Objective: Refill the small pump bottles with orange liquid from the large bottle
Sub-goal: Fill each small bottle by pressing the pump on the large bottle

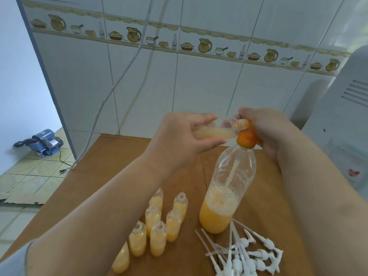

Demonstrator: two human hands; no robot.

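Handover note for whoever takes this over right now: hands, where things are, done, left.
Left hand grips a small bottle tipped on its side, mouth at the orange funnel.
Right hand holds the funnel on the large bottle, which stands on the wooden table.
A pale stream runs down into the large bottle, so liquid is going into it, not out.
Done: seven uncapped small bottles stand partly filled with orange liquid.
Left: finish this transfer, top up if needed, refit the white pump heads lying beside the large bottle.
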